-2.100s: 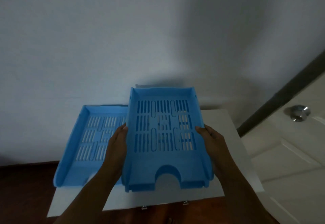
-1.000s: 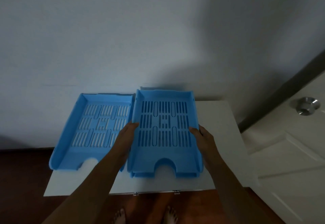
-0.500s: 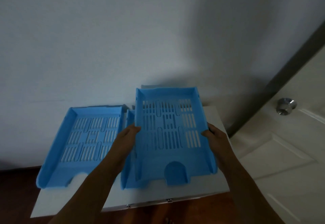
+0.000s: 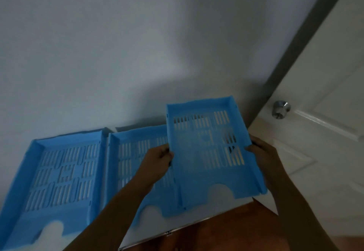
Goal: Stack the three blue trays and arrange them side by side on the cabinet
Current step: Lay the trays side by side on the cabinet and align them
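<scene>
So the third blue tray (image 4: 208,152) is clamped by both hands: the left hand (image 4: 157,164) is closed on its left edge and the right hand (image 4: 263,156) on its right edge. It's held up off the surface, tilted, with its left part overlapping the right side of the middle tray (image 4: 136,164). The middle tray and the left tray (image 4: 59,174) are laid flat side by side on the white cabinet (image 4: 149,221), walls pretty much touching. A white door (image 4: 325,112) with a metal knob (image 4: 280,109) can be seen off to the right.
</scene>
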